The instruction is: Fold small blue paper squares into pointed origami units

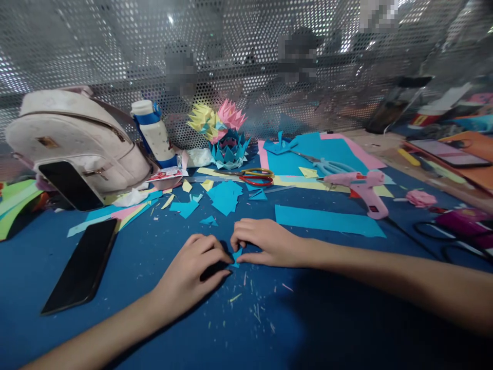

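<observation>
A small folded piece of blue paper (236, 257) lies on the blue tabletop between my two hands. My left hand (198, 267) touches its left edge with bent fingertips, the thumb just below. From the other side my right hand (267, 242) pinches the paper, fingers curled above and thumb along its lower edge. Beyond the hands are cut blue paper pieces (225, 197), a smaller blue scrap (209, 221) and a long blue paper strip (329, 221). A folded-paper flower (230, 149) in blue, with pink and yellow ones above it, stands at the back.
Scissors (257, 177), a pink glue gun (358, 184) with its cord and light-blue pliers (335, 167) lie behind. At left are a dark phone (82, 267), another phone (70, 185) against a backpack (73, 133), and a bottle (154, 134). A perforated metal screen (131, 41) closes the back.
</observation>
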{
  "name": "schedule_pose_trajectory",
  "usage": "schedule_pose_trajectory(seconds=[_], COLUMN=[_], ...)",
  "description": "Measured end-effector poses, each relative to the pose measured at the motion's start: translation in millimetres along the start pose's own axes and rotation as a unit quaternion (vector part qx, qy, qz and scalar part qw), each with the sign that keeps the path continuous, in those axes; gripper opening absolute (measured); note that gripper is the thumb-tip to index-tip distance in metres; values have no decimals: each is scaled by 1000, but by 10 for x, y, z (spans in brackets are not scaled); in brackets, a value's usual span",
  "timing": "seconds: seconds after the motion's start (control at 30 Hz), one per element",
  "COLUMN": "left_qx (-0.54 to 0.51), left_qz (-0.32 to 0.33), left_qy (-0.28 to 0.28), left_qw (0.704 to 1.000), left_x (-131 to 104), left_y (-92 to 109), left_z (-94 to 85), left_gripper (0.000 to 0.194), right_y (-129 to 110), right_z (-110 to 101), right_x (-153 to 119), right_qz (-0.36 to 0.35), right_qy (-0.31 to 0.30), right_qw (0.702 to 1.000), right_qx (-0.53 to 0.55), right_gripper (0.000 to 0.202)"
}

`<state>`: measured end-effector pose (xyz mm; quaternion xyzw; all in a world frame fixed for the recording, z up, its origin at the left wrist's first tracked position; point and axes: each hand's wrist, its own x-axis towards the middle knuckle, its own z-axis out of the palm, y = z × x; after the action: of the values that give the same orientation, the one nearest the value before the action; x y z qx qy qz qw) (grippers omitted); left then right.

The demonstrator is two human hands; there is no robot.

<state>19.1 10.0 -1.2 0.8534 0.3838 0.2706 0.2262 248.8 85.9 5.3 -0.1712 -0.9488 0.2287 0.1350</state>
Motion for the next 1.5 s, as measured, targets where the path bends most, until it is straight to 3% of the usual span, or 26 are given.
schedule_pose_trajectory(seconds=[0.13,0.33,0.67,0.77,0.93,1.1,1.23,1.5], left_qx=[-21,10,-7,-14,-39,-65,-80,-76], left_qz=[-55,-107,-147,-142,-105,-71,-58,-43], left_qy=[23,20,21,14,-20,-52,-64,-84], left_qw=[998,994,989,990,994,994,993,993], left_x=[39,82,65,68,73,77,73,62], left_y=[-3,30,23,41,91,104,109,123], left_z=[67,107,92,84,61,26,7,1], left_gripper=[2,15,10,6,18,20,20,17], right_y=[-11,-59,-81,-91,-145,-171,-147,-162], right_z=[10,25,57,61,103,129,133,139], right_x=[-2,-15,-41,-37,-38,-10,-2,-19], right_qz=[-10,-38,-57,-39,39,97,53,-6], right_qy=[1,25,63,67,62,59,27,12], right_qw=[1000,999,992,996,993,974,987,995], right_qx=[-2,-22,-94,-44,91,198,151,96], right_gripper=[8,16,16,12,3,14,5,17])
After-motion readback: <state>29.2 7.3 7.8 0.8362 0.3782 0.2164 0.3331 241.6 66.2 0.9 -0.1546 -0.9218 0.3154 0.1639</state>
